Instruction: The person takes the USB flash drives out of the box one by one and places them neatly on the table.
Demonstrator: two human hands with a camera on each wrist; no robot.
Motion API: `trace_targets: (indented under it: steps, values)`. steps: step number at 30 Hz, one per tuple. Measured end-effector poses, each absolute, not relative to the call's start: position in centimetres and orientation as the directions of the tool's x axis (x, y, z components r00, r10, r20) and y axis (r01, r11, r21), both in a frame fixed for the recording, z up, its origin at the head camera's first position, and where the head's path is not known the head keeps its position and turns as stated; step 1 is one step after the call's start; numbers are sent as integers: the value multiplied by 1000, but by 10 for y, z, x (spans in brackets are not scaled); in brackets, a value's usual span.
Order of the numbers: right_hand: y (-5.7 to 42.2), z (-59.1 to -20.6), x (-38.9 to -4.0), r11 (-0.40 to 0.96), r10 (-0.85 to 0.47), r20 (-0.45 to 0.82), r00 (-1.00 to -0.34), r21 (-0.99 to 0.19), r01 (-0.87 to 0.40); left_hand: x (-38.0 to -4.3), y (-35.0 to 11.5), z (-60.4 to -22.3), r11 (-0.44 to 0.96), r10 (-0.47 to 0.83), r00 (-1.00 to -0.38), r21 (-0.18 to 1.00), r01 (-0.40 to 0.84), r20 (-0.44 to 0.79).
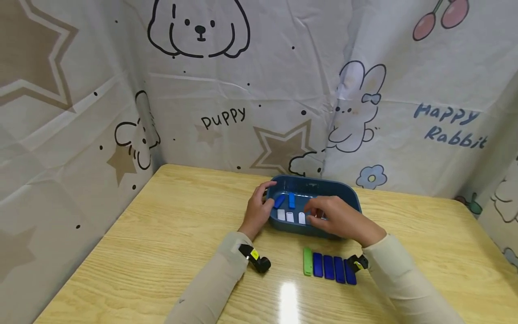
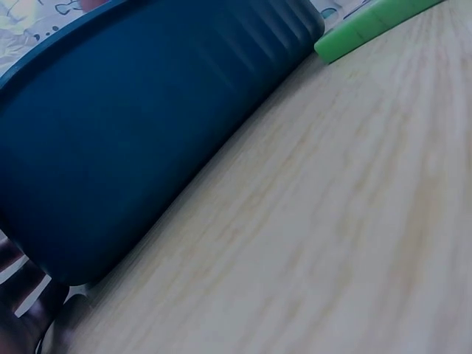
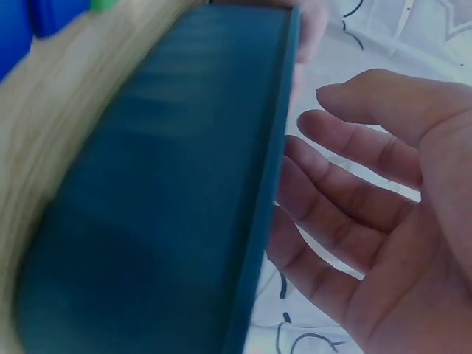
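A dark blue plastic basin (image 1: pixel 311 229) stands against the back of the table. My left hand (image 1: pixel 257 210) holds its left end, thumb at the rim; fingers (image 2: pixel 29 302) show round the outer wall in the left wrist view. Above the basin's right half, my right hand (image 1: pixel 333 216) has loosely bent fingers (image 3: pixel 339 192), with nothing between thumb and fingertips. Inside lie small flat white pieces, one white piece (image 1: pixel 301 218) close by the right fingertips. A blue piece (image 1: pixel 292 200) and another blue piece (image 1: pixel 279 201) lie farther back. My right hand hides part of the basin floor.
In front of the basin, a green bar (image 1: pixel 308 262) and several dark blue bars (image 1: pixel 328 266) lie in a row on the wooden table (image 1: pixel 170 225). My right wrist hangs over the row's right end. A printed cloth (image 1: pixel 226 90) hangs behind.
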State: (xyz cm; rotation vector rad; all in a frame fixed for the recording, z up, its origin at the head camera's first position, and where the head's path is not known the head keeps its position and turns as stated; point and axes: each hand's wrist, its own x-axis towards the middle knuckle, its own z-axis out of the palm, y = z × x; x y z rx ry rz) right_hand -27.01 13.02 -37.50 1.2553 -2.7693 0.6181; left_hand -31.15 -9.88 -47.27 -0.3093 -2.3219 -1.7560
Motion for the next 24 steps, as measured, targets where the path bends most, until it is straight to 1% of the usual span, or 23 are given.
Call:
trace_targets:
  steps: [8, 15, 24]
  values:
    - [125, -379, -291, 623, -699, 183, -691, -319, -714, -313, -98, -475, 269, 33, -955, 917, 294, 296]
    - [118, -380, -307, 652, -680, 135, -720, -336, -679, -312, -99, -473, 259, 34, -954, 919, 297, 298]
    - [108, -386, -335, 667, -688, 77, -722, -326, -670, -313, -98, -476, 261, 33, -950, 915, 307, 310]
